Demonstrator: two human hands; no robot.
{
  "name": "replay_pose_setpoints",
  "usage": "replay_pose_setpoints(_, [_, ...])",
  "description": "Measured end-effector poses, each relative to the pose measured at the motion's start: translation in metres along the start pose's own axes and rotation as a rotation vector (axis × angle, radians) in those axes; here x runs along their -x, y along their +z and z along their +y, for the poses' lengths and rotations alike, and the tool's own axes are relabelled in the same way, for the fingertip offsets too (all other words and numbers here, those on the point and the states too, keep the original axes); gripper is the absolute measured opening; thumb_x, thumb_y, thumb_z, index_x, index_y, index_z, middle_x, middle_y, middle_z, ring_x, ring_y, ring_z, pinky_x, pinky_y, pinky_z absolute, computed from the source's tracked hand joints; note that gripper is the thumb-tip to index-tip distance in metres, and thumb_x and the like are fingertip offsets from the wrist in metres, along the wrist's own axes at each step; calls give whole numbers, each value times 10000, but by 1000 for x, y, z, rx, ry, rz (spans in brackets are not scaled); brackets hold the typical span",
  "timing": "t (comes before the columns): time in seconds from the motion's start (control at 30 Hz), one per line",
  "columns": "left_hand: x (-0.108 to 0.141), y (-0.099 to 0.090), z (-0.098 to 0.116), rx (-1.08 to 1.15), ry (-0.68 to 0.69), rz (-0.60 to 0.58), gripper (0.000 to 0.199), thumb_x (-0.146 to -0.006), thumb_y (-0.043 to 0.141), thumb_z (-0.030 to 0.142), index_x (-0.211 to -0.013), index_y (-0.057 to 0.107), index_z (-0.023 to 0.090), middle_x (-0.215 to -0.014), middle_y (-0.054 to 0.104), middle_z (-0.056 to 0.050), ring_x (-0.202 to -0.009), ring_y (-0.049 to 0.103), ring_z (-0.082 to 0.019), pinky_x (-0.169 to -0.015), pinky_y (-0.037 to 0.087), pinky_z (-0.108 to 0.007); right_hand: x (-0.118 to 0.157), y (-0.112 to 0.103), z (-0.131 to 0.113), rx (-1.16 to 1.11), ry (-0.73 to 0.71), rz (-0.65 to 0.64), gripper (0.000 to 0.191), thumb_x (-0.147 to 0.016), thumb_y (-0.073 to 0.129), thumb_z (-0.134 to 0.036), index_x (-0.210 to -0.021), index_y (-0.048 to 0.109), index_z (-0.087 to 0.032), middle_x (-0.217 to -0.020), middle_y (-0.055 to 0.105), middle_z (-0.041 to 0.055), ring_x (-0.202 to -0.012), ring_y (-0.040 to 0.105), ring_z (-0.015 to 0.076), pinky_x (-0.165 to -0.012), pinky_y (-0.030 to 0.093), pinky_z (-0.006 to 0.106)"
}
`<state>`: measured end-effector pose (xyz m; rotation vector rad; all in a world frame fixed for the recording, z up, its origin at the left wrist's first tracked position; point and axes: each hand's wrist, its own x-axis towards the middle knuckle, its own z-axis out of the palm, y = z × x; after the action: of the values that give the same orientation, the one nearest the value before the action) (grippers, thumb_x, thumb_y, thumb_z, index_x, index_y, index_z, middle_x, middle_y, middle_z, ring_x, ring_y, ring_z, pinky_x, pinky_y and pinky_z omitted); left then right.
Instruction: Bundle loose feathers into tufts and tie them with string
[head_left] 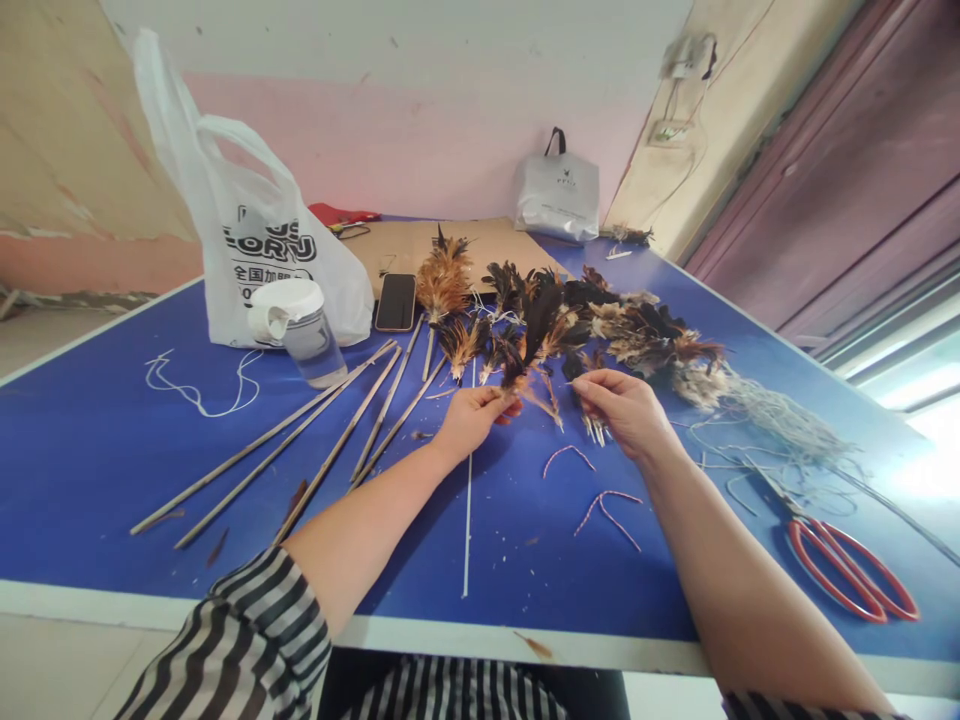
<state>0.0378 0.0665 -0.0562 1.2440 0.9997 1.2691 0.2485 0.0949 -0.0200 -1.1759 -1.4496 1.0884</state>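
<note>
My left hand (480,415) pinches the base of a small bunch of dark feathers (538,330) that points up and away from me. To the right of it, my right hand (630,410) is closed with thumb and fingertips together, and whatever they hold is too small to make out. Beyond both hands lies a pile of black and brown feathers (645,335). Small tied feather tufts (463,342) sit just past my left hand. Two short pieces of pink-and-white cord (609,500) rest on the blue table (525,580) between my forearms.
Several thin sticks (262,440) lie at the left. Behind them stand a clear lidded jug (311,345) and a white plastic bag (247,220), with a phone (395,302) nearby. Red-handled scissors (847,560) and tangled string (787,420) are at the right. A silver bag (559,195) stands at the back.
</note>
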Motion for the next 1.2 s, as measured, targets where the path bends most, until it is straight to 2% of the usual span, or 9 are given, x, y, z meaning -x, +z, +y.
replay_pose_setpoints(0.17, [4, 2, -2, -144, 117, 54, 203, -757, 592, 330, -808, 698, 164, -742, 681, -29, -696, 609, -125, -666, 483, -234, 0, 3, 4, 507, -156, -15, 219, -701, 600, -363, -747, 686, -167, -701, 652, 31, -618, 546, 144, -608, 412, 277])
replay_pose_setpoints(0.27, [4, 3, -1, -105, 39, 70, 203, -759, 589, 333, -794, 695, 163, -770, 687, -37, -707, 624, -136, -653, 495, -242, -2, 0, 9, 703, -205, 30, 201, -719, 551, -315, -732, 701, -182, -787, 681, 46, -723, 589, 177, -687, 424, 291])
replay_pose_setpoints(0.47, [3, 7, 4, 112, -150, 112, 229, -742, 631, 334, -816, 668, 121, -816, 687, -79, -693, 635, -133, -620, 510, -244, 3, 6, 11, 1045, 2, -22, 218, -700, 564, -381, -709, 709, -219, -746, 683, 69, -698, 607, 219, -605, 404, 299])
replay_pose_setpoints(0.57, [4, 10, 5, 223, -252, 108, 209, -745, 642, 291, -844, 655, 108, -827, 687, -88, -690, 639, -122, -614, 509, -222, 5, 14, 11, 1171, 66, -46, 185, -689, 555, -330, -679, 697, -210, -739, 673, 91, -671, 602, 224, -566, 380, 296])
replay_pose_setpoints(0.63, [4, 12, 7, 293, -314, 99, 184, -747, 646, 257, -846, 648, 101, -832, 688, -93, -686, 643, -116, -603, 507, -206, 3, 16, 13, 1126, 82, -25, 160, -675, 546, -269, -649, 686, -196, -708, 662, 91, -660, 594, 213, -569, 373, 290])
replay_pose_setpoints(0.77, [6, 17, 11, 395, -422, 101, 138, -753, 645, 196, -839, 639, 89, -826, 688, -100, -670, 647, -109, -588, 512, -189, -1, 13, 12, 800, 107, -20, 161, -651, 571, -288, -632, 673, -165, -614, 626, 54, -601, 553, 167, -556, 374, 269])
replay_pose_setpoints(0.97, [10, 25, 17, 518, -548, 76, 82, -786, 597, 138, -833, 634, 82, -831, 689, -108, -688, 663, -122, -574, 517, -175, 6, 22, 2, 54, 173, -65, 330, -629, 634, -458, -696, 632, -135, -483, 493, -38, -400, 332, 56, -408, 261, 212])
replay_pose_setpoints(1.07, [12, 27, 20, 545, -558, 28, 92, -795, 586, 139, -843, 641, 83, -835, 691, -113, -691, 665, -126, -568, 515, -170, 12, 33, 0, -22, 168, -74, 311, -610, 667, -436, -678, 630, -135, -496, 505, -36, -421, 343, 52, -412, 269, 203])
replay_pose_setpoints(1.2, [13, 27, 19, 553, -571, -18, 115, -801, 581, 144, -869, 652, 86, -835, 691, -109, -693, 665, -121, -559, 508, -156, 15, 42, 1, -1, 151, -46, 284, -615, 665, -408, -695, 641, -137, -607, 609, 9, -511, 482, 87, -496, 392, 215])
